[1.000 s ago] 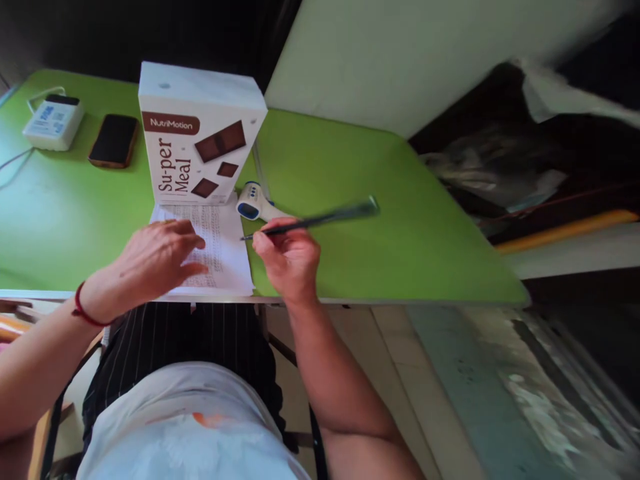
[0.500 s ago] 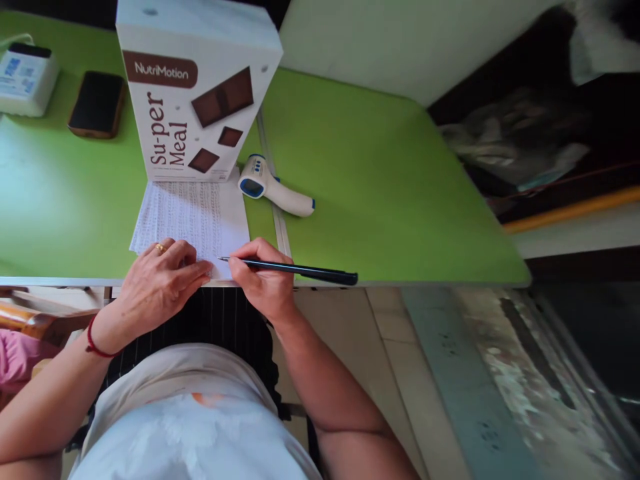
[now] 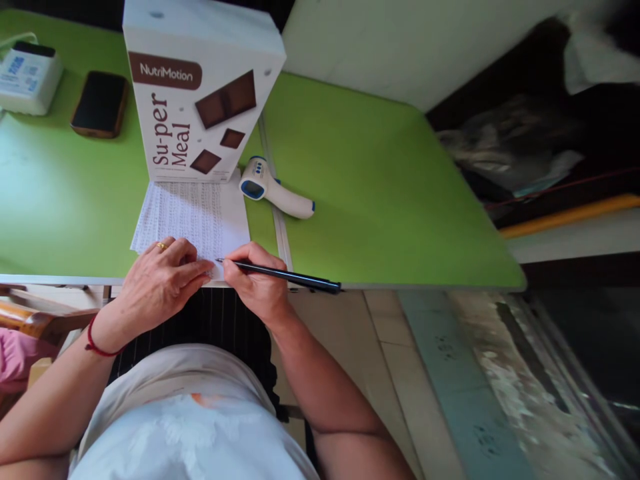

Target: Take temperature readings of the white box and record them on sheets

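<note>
A black pen [image 3: 285,272] is pinched in my right hand [image 3: 260,280]. Its tip meets, or nearly meets, the lower part of a sheet of paper [image 3: 233,213] at the table's near edge. Rows of small handwriting cover most of that sheet, and further sheets lie fanned under its left side. My left hand [image 3: 163,280], with a ring and a red wrist cord, holds the paper's lower left with curled, closed fingers. Its fingertips are close to the pen tip. A white box labelled "NutriMotion Su-per Meal" [image 3: 220,147] stands upright at the paper's far end.
A white and blue infrared thermometer [image 3: 285,199] lies right of the paper on the green table [image 3: 360,187]. At the far left are a dark phone-like device [image 3: 101,103] and a white boxy device [image 3: 33,80] with a cable. A wall [image 3: 360,53] borders the table's far side.
My right hand and the pen have shifted slightly left along the paper, and the pen's back end has dropped lower. My left hand stays in place. The view has shifted a little.
</note>
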Demonstrator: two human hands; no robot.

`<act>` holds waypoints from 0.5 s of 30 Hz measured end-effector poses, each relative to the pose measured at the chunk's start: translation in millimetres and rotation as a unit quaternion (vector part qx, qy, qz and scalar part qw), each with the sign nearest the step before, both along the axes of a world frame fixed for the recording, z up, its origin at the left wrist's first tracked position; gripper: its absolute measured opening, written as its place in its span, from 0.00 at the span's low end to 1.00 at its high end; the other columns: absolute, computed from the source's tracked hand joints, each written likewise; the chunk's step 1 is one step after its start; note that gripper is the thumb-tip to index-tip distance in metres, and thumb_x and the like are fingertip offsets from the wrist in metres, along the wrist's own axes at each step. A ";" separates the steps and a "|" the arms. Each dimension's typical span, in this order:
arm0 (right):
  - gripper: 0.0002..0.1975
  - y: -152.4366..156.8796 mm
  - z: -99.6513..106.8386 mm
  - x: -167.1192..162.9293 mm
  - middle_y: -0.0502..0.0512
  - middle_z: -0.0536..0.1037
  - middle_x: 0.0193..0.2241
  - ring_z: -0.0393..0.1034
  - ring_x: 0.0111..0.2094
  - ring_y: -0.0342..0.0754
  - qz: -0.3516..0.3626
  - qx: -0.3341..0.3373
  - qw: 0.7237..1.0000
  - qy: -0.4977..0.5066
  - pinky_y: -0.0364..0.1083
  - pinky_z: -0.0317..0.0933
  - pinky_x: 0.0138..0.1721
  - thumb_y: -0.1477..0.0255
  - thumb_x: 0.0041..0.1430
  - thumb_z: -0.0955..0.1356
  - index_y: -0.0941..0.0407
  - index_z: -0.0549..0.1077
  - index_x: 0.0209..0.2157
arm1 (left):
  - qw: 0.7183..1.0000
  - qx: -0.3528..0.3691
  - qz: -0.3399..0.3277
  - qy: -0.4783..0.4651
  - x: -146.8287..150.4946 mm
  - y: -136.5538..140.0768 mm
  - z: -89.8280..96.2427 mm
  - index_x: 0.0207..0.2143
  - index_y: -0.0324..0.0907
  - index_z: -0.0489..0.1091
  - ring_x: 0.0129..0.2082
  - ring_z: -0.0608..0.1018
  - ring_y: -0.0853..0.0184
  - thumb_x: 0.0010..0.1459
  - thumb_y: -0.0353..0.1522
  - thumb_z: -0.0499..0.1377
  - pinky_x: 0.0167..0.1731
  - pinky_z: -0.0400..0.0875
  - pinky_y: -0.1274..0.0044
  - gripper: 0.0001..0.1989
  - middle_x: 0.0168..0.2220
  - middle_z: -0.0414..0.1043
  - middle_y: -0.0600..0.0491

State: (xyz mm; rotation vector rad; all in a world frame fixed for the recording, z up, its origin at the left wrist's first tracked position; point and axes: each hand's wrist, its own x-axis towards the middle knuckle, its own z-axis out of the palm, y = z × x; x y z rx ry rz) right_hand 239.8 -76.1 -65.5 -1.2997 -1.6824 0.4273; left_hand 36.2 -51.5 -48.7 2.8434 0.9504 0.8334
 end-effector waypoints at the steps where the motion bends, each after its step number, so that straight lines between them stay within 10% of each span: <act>1: 0.08 0.2 0.0 0.0 0.46 0.76 0.21 0.68 0.23 0.43 0.003 0.003 1.000 0.000 0.43 0.65 0.28 0.69 0.60 0.66 0.51 0.69 0.26 | 1.000 -0.001 -0.001 0.000 0.0 0.1 0.1 0.45 0.43 0.79 0.33 0.72 0.63 0.75 0.37 0.51 0.32 0.66 0.71 0.17 0.35 0.73 0.48; 15: 0.08 0.0 1.6 0.7 0.45 0.74 0.20 0.66 0.22 0.42 0.016 0.004 1.000 0.001 0.42 0.63 0.28 0.70 0.59 0.66 0.51 0.69 0.26 | 1.000 -0.005 -0.002 -0.010 0.3 -0.3 0.1 0.44 0.42 0.79 0.33 0.72 0.62 0.74 0.36 0.52 0.33 0.67 0.71 0.16 0.36 0.73 0.48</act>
